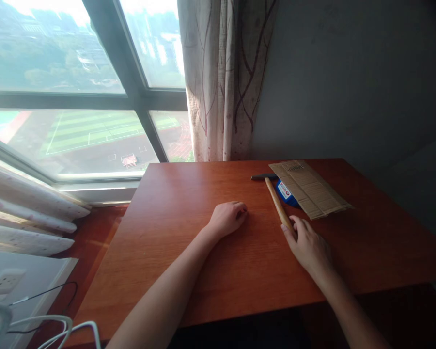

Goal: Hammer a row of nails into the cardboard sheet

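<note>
My right hand (308,245) is closed around the lower end of a hammer's wooden handle (276,201). The dark hammer head (261,177) lies at the far end, close to the tabletop, its right part next to a cardboard piece (308,186). Under the cardboard's left edge, a blue object with a white label (285,190) shows in part. To the left of the hammer, my left hand (228,216) rests on the wooden table (174,223) with its fingers curled in. Whatever those fingers hold, if anything, is hidden or too small to make out.
Behind the table are a grey wall (341,87) and a patterned curtain (218,77). A large window (94,126) fills the left side, overlooking a sports field. White cables (58,320) and a wall socket (5,282) are at the lower left. The table's front edge is near me.
</note>
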Demonstrator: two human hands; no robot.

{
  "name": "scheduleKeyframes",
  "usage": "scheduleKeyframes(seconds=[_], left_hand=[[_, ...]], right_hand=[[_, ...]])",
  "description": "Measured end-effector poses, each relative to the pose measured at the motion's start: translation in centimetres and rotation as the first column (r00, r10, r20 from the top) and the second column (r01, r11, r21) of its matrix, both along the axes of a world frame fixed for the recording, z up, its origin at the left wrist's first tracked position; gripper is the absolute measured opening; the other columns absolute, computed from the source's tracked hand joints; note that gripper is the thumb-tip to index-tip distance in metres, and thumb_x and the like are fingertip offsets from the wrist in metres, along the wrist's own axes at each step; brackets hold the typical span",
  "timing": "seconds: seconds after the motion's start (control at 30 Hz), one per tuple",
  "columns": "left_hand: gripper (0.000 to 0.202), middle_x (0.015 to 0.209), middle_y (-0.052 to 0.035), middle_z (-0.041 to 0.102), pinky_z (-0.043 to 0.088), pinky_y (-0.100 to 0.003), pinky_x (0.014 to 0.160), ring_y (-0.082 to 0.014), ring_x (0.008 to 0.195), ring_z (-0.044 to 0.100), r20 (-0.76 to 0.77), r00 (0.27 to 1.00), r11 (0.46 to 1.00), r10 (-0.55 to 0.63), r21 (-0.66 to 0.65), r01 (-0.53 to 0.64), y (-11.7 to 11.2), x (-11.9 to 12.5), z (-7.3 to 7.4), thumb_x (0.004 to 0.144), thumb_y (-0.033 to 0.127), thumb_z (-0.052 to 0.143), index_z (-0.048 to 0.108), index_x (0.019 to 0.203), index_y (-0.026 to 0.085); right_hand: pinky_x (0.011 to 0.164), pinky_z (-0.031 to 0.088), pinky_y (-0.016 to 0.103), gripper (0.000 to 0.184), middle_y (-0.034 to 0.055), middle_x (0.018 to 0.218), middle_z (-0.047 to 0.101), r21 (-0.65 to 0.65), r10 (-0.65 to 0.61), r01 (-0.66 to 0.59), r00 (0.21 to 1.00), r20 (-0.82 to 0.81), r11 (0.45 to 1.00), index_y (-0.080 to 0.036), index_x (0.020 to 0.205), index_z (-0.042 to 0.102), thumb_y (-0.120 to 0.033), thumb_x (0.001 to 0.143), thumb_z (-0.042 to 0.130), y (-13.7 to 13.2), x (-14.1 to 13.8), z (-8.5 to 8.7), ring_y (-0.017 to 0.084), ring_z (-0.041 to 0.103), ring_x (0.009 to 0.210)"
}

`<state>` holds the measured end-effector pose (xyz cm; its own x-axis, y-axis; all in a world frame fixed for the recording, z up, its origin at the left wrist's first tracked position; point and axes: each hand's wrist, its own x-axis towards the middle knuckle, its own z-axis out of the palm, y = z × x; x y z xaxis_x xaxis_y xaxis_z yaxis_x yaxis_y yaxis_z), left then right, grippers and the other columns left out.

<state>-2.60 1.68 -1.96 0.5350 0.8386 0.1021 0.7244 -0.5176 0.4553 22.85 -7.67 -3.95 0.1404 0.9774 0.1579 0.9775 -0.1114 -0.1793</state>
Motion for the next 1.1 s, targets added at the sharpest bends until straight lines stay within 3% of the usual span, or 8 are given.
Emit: scheduleKeyframes(seconds=[0.37,0.47,0.67,0.73,0.8,0.9,1.0,1.1], left_hand=[[0.023,0.1,-0.0033,0.073,0.048,-0.026,0.071,-0.0188,0.087,0.067,-0.006,1.0,1.0,-0.008,-0.004,0.008,0.0,0.0,0.0,0.093,0.03,0.048,0.069,0.103,0.026],[0.024,0.1,-0.0033,0.073,0.048,-0.026,0.072,-0.019,0.087,0.067,-0.015,1.0,1.0,-0.006,-0.005,0.006,0.0,0.0,0.0,0.093,0.03,0.049,0.069,0.104,0.026],[0.023,0.101,-0.0031,0.073,0.049,-0.026,0.073,-0.0192,0.088,0.068,-0.013,1.0,1.0,-0.006,-0.013,0.006,0.0,0.0,-0.3,0.093,0.03,0.049,0.069,0.103,0.026],[0.022,0.102,-0.003,0.073,0.049,-0.027,0.074,-0.0189,0.089,0.068,0.019,1.0,1.0,0.004,-0.02,-0.004,0.0,0.0,-0.4,0.092,0.029,0.05,0.068,0.105,0.026],[0.023,0.1,-0.0027,0.073,0.049,-0.027,0.074,-0.0177,0.085,0.068,0.115,0.992,0.998,0.05,-0.05,-0.044,0.1,0.0,-0.4,0.091,0.03,0.052,0.065,0.11,0.025],[0.032,0.094,-0.0026,0.073,0.049,-0.027,0.071,-0.0157,0.075,0.066,0.321,0.92,0.971,0.225,-0.145,-0.188,0.2,-0.2,0.2,0.093,0.04,0.052,0.055,0.118,0.021],[0.043,0.09,-0.0027,0.073,0.047,-0.029,0.072,-0.017,0.074,0.067,0.402,0.836,0.927,0.374,-0.198,-0.32,0.0,-0.4,1.2,0.095,0.05,0.048,0.047,0.126,0.019],[0.058,0.084,-0.0015,0.073,0.045,-0.029,0.07,-0.0188,0.073,0.067,0.387,0.811,0.898,0.439,-0.177,-0.402,-0.8,-1.0,2.3,0.095,0.048,0.049,0.032,0.142,0.019]], right_hand=[[0.07,0.048,0.039,0.049,0.0171,0.124,0.068,-0.131,0.008,0.001,0.997,0.071,0.991,-0.014,0.133,0.054,-0.047,0.098,0.042,2.5,-0.7,0.7,0.03,0.07,0.094],[0.075,0.048,0.038,0.047,0.0172,0.125,0.068,-0.109,0.041,-0.039,0.999,0.022,0.993,-0.013,0.132,0.055,-0.043,0.098,0.043,2.9,-0.5,0.1,0.03,0.069,0.098],[0.077,0.05,0.039,0.045,0.0163,0.108,0.074,-0.024,0.012,-0.015,0.994,-0.11,1.0,-0.012,0.124,0.063,-0.038,0.089,0.052,3.5,-0.5,-0.6,0.03,0.069,0.092],[0.078,0.051,0.039,0.047,0.0152,0.102,0.074,0.004,0.009,-0.008,0.975,-0.223,1.0,-0.011,0.122,0.065,-0.039,0.086,0.055,3.5,-0.9,-0.6,0.028,0.069,0.088],[0.075,0.053,0.037,0.049,0.0123,0.093,0.073,0.021,0.03,-0.023,0.897,-0.44,1.0,-0.01,0.12,0.066,-0.041,0.084,0.058,3.2,-1.7,-0.4,0.025,0.069,0.081],[0.07,0.056,0.032,0.047,0.0099,0.091,0.073,0.033,0.1,-0.114,0.647,-0.756,0.993,-0.01,0.117,0.066,-0.043,0.085,0.058,2.3,-4.1,0.3,0.021,0.069,0.077],[0.071,0.057,0.031,0.038,0.0086,0.092,0.073,0.069,0.16,-0.185,0.535,-0.829,0.98,-0.013,0.114,0.067,-0.037,0.087,0.058,1.4,-7.2,1.4,0.02,0.069,0.077],[0.064,0.055,0.029,0.034,0.0057,0.086,0.07,0.126,0.251,-0.272,0.496,-0.831,0.954,-0.015,0.114,0.067,-0.029,0.084,0.06,0.6,-9.8,2.5,0.018,0.066,0.07]])
